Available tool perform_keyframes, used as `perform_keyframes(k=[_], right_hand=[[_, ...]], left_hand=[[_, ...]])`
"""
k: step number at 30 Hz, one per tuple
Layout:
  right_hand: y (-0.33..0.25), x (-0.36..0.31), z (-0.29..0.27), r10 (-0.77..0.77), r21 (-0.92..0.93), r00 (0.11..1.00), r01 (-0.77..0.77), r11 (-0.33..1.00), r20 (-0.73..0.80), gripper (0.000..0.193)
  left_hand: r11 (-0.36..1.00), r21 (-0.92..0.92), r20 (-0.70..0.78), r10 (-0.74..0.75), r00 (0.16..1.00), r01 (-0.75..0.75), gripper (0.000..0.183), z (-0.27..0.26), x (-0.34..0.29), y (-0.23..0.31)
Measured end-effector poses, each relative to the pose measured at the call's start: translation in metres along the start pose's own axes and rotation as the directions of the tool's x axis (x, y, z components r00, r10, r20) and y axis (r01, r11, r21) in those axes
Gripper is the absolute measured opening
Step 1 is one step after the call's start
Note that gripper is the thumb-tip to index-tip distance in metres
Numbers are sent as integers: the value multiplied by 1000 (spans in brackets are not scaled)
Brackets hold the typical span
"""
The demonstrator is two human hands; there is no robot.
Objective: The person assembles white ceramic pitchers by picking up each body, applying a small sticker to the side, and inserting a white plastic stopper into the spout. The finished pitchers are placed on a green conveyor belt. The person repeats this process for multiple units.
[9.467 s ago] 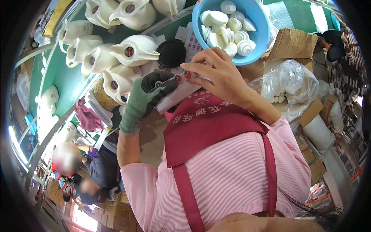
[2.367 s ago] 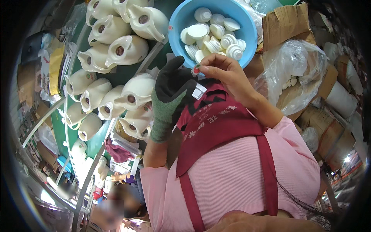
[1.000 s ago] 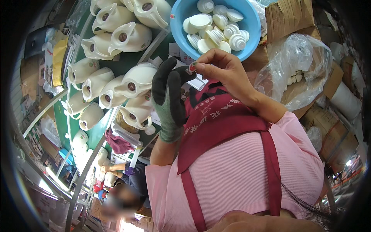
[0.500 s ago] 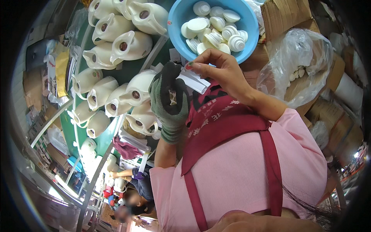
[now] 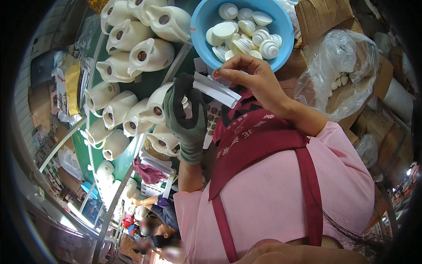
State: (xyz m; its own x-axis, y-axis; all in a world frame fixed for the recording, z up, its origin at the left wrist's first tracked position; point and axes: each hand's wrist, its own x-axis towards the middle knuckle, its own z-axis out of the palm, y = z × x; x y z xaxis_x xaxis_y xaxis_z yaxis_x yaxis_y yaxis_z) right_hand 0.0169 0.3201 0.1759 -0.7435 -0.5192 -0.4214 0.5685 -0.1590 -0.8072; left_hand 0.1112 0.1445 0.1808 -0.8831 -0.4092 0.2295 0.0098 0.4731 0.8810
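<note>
My left hand [image 5: 187, 121], in a grey-green glove with black fingers and palm, is raised in front of the jugs. Its bent fingers are apart, and nothing shows in them. Beside its fingertips is a folded strip of white paper [image 5: 216, 90]. My right hand [image 5: 257, 79] is bare, with thumb and forefinger pinched just above the paper near the bowl's lower rim. A tiny reddish spot shows at those fingertips, too small to name. Whether the right hand also grips the paper cannot be made out. Behind the left glove, cream jugs [image 5: 151, 57] with round brown centres stand in rows.
A blue bowl [image 5: 196, 44] holds several white stepped lids [image 5: 269, 49]. At the right, a clear plastic bag [image 5: 307, 94] with small white pieces lies over cardboard boxes [image 5: 325, 15]. A sheet with brown dots [image 5: 213, 116] lies below the paper. Another person [image 5: 165, 213] works farther down the table.
My left hand has drawn slightly left, away from the paper, uncovering its end and the dotted sheet. The right hand keeps its pinch in nearly the same spot.
</note>
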Motion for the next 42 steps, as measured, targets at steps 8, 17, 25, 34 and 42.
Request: perform_keyframes(k=[8,17,25,34,42], right_hand=[[3,-4,3,-32,-28,999,32,999,-15,20],[2,-5,-1,2,-22,1000,-2,1000,0,19],[-12,-4,-28,-60,-73,994,54,996,-88,20],[-19,1,-79,-149,-81,955,132,988,-258,20],[-40,-5,-32,-267,185,952,238,953,152,18]], left_hand=[[811,-392,214,-377,901,433,50,-2,-7,14],[992,58,92,107,990,-113,48,-2,7,-7],[445,710,509,209,835,-545,78,22,191,-153],[709,570,256,327,910,-416,69,-2,258,-168],[993,36,-153,118,981,-114,42,-127,158,-101]])
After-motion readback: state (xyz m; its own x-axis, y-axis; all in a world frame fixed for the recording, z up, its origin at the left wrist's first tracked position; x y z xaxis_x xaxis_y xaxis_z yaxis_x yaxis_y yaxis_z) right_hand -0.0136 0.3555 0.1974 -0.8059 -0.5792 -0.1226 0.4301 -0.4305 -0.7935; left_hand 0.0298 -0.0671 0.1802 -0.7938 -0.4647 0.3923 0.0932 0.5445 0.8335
